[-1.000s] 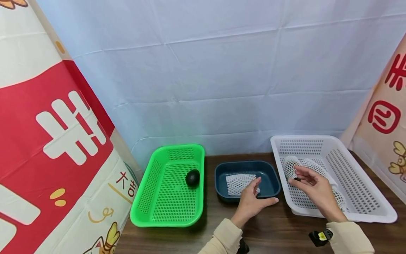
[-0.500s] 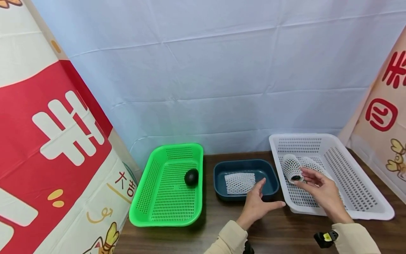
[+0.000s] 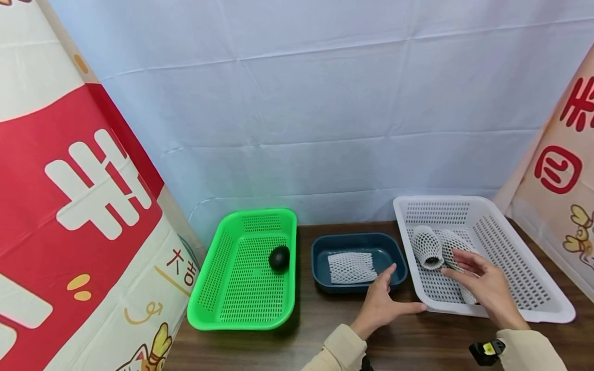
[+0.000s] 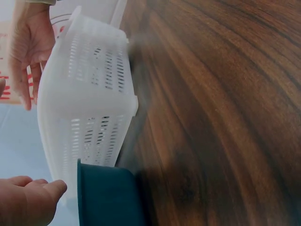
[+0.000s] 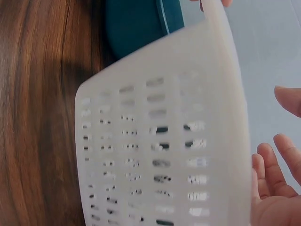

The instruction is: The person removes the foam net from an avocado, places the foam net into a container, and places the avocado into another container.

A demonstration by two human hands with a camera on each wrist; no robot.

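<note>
My right hand (image 3: 487, 286) hovers over the white basket (image 3: 515, 268) with fingers spread and nothing in it. Just left of its fingertips lies a foam net sleeve (image 3: 426, 247), a dark end showing at its mouth. Another white netted piece (image 3: 455, 245) lies beside it, partly hidden by that hand. My left hand (image 3: 382, 304) holds nothing, thumb and fingers apart, near the front right corner of the blue tray (image 3: 390, 252). Inside that tray is a flat foam net sleeve (image 3: 351, 268). The right wrist view shows the right hand (image 5: 277, 193) beyond the basket wall.
A green basket (image 3: 246, 283) stands at the left, holding one dark, smooth, rounded fruit (image 3: 279, 258) against its right side. All three containers rest on a brown wooden table (image 3: 334, 319). A pale cloth (image 3: 297, 113) hangs behind, with printed cloths at both sides.
My right hand has let go of the dark-ended netted piece and drawn back rightward, leaving it in the white basket. My left hand has shifted right and slightly down.
</note>
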